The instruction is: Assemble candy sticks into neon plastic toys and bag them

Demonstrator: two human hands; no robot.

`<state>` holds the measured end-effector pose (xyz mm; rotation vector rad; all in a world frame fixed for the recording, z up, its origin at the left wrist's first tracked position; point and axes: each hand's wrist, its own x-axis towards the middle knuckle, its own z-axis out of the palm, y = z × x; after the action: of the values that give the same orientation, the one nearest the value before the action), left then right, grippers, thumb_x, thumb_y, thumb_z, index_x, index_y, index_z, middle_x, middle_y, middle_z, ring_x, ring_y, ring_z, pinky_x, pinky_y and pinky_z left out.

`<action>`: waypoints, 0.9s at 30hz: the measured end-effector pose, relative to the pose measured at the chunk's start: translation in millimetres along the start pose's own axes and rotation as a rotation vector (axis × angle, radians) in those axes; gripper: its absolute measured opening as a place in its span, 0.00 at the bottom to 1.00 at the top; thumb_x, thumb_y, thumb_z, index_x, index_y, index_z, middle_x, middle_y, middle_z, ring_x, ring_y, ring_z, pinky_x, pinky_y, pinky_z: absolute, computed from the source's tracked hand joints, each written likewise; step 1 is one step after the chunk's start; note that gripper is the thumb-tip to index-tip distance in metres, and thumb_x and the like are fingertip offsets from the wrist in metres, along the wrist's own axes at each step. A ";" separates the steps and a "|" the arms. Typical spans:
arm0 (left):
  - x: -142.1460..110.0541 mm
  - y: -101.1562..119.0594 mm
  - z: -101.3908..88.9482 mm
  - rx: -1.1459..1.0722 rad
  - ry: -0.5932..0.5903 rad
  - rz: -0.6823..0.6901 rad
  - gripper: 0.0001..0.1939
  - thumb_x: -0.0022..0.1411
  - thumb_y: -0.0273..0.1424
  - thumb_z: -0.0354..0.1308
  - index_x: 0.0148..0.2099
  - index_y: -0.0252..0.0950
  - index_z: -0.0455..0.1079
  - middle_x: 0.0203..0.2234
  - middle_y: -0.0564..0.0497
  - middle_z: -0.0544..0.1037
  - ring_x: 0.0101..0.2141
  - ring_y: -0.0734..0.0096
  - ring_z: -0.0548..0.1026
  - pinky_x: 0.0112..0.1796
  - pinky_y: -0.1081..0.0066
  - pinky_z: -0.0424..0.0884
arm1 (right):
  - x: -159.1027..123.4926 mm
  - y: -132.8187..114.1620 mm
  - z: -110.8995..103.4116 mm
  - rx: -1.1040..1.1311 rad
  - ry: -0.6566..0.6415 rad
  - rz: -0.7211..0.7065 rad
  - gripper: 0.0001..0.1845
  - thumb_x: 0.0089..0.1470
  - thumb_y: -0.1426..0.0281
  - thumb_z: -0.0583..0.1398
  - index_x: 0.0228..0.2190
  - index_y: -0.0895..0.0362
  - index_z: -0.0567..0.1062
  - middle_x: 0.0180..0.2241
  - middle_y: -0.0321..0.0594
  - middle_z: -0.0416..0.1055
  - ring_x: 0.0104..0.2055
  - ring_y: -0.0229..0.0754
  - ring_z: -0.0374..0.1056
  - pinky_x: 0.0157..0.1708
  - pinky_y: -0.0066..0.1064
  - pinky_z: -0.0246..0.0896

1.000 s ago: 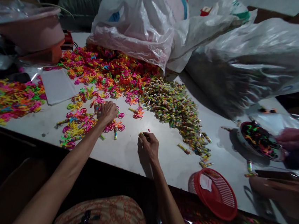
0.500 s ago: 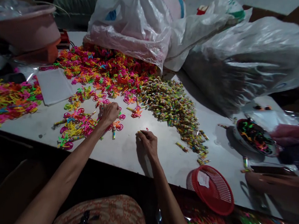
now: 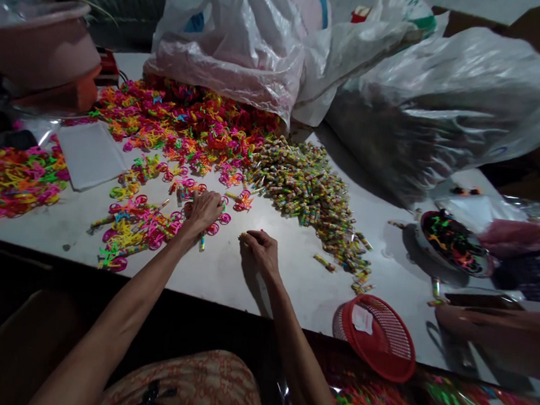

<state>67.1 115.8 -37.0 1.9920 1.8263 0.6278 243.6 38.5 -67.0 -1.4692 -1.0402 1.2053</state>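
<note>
My left hand (image 3: 203, 212) rests on the white table (image 3: 244, 276), fingers curled over small neon plastic toy pieces (image 3: 138, 228) lying beside it. My right hand (image 3: 260, 247) sits just to the right, fingers pinched round a small wrapped candy at its fingertips. A broad heap of neon plastic pieces (image 3: 182, 121) lies farther back. A pile of small wrapped candies (image 3: 309, 190) spreads to the right of it.
Large plastic bags (image 3: 276, 44) fill the back. A red mesh basket (image 3: 376, 337) lies at the front edge. A bowl of coloured pieces (image 3: 452, 242) stands at right. Another person's arm (image 3: 497, 326) reaches in low right. A pink basin (image 3: 41, 47) sits back left.
My left hand has slid a little to the right over the neon pieces. My right hand has moved slightly left toward it. The view has drifted a bit.
</note>
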 end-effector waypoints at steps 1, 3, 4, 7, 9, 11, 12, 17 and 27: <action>-2.5 1.5 -0.6 -0.030 -0.004 0.005 0.06 0.53 0.24 0.53 0.26 0.37 0.67 0.29 0.45 0.76 0.41 0.56 0.72 0.51 0.52 0.58 | 0.3 -2.3 -0.5 0.052 0.005 0.045 0.14 0.37 0.61 0.66 0.25 0.59 0.77 0.20 0.36 0.70 0.23 0.36 0.62 0.24 0.29 0.56; -10.2 4.5 -2.9 -0.086 -0.008 0.023 0.04 0.55 0.25 0.53 0.29 0.37 0.67 0.27 0.49 0.76 0.37 0.63 0.74 0.47 0.59 0.64 | 0.7 -9.1 -1.0 0.156 0.011 0.108 0.16 0.35 0.61 0.68 0.25 0.59 0.76 0.18 0.34 0.68 0.20 0.34 0.61 0.22 0.28 0.55; -15.5 5.9 -4.5 -0.161 -0.006 0.030 0.03 0.55 0.26 0.53 0.31 0.37 0.68 0.28 0.51 0.76 0.35 0.66 0.74 0.44 0.63 0.66 | 0.6 -13.3 -0.9 0.200 0.005 0.115 0.16 0.34 0.60 0.68 0.25 0.59 0.76 0.19 0.34 0.69 0.20 0.34 0.61 0.21 0.28 0.55; -35.6 10.1 -9.1 -0.569 -0.024 0.008 0.04 0.51 0.27 0.55 0.33 0.37 0.68 0.27 0.54 0.75 0.30 0.72 0.73 0.35 0.71 0.68 | -0.7 -27.1 0.9 0.296 -0.043 0.088 0.16 0.34 0.61 0.69 0.25 0.59 0.76 0.23 0.36 0.73 0.20 0.32 0.63 0.22 0.27 0.57; -50.6 12.7 -11.1 -0.856 -0.063 -0.062 0.06 0.47 0.29 0.58 0.31 0.36 0.68 0.24 0.55 0.73 0.26 0.74 0.71 0.30 0.73 0.67 | -3.1 -35.0 2.9 0.319 -0.097 0.083 0.16 0.34 0.61 0.68 0.26 0.58 0.77 0.23 0.35 0.73 0.19 0.31 0.62 0.21 0.26 0.57; -64.4 15.1 -11.6 -1.027 -0.086 -0.145 0.09 0.43 0.31 0.62 0.30 0.35 0.69 0.22 0.56 0.72 0.24 0.76 0.69 0.26 0.74 0.65 | -7.1 -40.7 4.2 0.308 -0.187 0.097 0.14 0.35 0.61 0.68 0.25 0.58 0.77 0.21 0.34 0.72 0.18 0.30 0.60 0.20 0.26 0.55; -70.5 16.2 -11.3 -1.091 -0.082 -0.180 0.11 0.41 0.32 0.64 0.29 0.35 0.68 0.22 0.56 0.72 0.23 0.77 0.69 0.26 0.74 0.65 | -9.5 -42.6 4.5 0.296 -0.233 0.103 0.14 0.36 0.62 0.68 0.24 0.58 0.77 0.20 0.34 0.72 0.17 0.30 0.60 0.20 0.25 0.55; -91.7 20.1 -8.2 -1.314 -0.021 -0.283 0.17 0.36 0.31 0.68 0.30 0.35 0.67 0.24 0.56 0.72 0.26 0.76 0.71 0.28 0.73 0.68 | -21.6 -45.0 3.8 0.283 -0.383 0.133 0.14 0.37 0.61 0.68 0.23 0.59 0.77 0.17 0.31 0.68 0.17 0.30 0.59 0.20 0.25 0.56; -107.7 21.2 -14.4 -1.412 -0.032 -0.342 0.18 0.35 0.27 0.67 0.31 0.35 0.66 0.26 0.56 0.73 0.27 0.76 0.73 0.31 0.72 0.72 | -32.0 -46.8 5.0 0.340 -0.416 0.162 0.16 0.32 0.61 0.71 0.24 0.59 0.78 0.19 0.34 0.73 0.19 0.33 0.66 0.23 0.27 0.62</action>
<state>70.0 6.2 -21.9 0.7122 1.0234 1.2454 231.4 17.6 -15.4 -1.0759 -0.9347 1.7609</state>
